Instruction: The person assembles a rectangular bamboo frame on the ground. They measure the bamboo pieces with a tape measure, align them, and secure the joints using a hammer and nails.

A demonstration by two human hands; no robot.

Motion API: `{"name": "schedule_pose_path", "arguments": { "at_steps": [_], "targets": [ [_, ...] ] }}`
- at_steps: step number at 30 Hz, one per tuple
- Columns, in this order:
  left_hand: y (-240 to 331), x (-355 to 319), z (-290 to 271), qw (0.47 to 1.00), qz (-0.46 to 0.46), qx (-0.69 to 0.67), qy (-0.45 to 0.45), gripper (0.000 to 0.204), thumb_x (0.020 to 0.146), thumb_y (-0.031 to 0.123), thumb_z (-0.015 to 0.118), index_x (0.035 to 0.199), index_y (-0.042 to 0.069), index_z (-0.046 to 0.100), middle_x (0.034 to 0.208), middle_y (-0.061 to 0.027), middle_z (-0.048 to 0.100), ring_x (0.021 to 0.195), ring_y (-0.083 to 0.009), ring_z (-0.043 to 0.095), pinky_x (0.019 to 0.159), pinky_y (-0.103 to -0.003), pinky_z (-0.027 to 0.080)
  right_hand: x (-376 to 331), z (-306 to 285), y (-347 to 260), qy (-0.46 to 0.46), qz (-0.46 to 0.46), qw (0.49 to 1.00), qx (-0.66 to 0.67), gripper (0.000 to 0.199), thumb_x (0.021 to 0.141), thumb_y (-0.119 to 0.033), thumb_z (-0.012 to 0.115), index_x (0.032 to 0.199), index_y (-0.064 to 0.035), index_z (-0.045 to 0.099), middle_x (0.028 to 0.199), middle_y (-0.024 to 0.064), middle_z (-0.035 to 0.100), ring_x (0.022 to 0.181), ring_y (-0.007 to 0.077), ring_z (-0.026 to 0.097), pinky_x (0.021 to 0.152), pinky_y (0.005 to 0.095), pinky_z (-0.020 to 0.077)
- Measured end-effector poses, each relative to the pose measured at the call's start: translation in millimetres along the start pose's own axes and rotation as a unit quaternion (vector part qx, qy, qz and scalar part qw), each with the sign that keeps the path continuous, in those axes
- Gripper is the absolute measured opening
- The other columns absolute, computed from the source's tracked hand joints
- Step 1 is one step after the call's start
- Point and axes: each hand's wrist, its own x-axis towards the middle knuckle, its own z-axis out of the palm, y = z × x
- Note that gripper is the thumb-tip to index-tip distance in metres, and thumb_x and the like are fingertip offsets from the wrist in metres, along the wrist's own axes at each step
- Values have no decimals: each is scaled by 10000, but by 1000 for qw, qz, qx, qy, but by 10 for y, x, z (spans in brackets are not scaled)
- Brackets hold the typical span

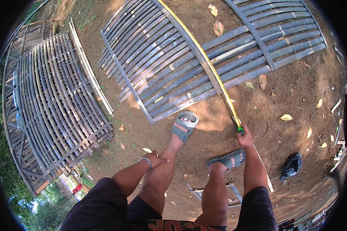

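Observation:
My right hand (245,139) is closed around a tape measure with a green case (241,130), low over the dirt near my right foot. Its yellow blade (204,56) runs up and left in a long curve, along the middle crosspiece (209,71) of a slatted bamboo panel (154,50) lying on the ground, and leaves the picture at the top. My left hand (155,158) rests on my left leg, fingers loosely apart and holding nothing. A metal chain bracelet circles that wrist.
A bamboo slat platform (54,100) stands at the left, with pale strips (89,67) beside it. A black plastic bag (291,166) lies at the right. Behind my right foot is a small wooden frame (235,192). Dry leaves (286,117) dot the dirt.

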Motion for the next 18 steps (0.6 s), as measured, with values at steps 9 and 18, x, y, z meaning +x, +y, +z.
{"name": "schedule_pose_path", "arguments": {
  "at_steps": [9,18],
  "targets": [
    [-63,142,86,1000,4,11,6,1272,715,806,706,1476,-160,380,1450,-351,521,1342,-411,557,1123,-409,441,4,-12,6,1,-17,1000,14,601,832,-186,691,1400,-147,499,1267,275,613,1181,457,600,1004,467,485],
    [-81,158,68,1000,0,-7,-10,1342,666,819,737,1503,-151,340,1474,-331,510,1360,-394,546,1131,-411,433,41,11,41,-4,-5,1000,12,611,827,-200,687,1407,-161,498,1261,268,619,1186,446,605,998,458,487]
  ]
}}
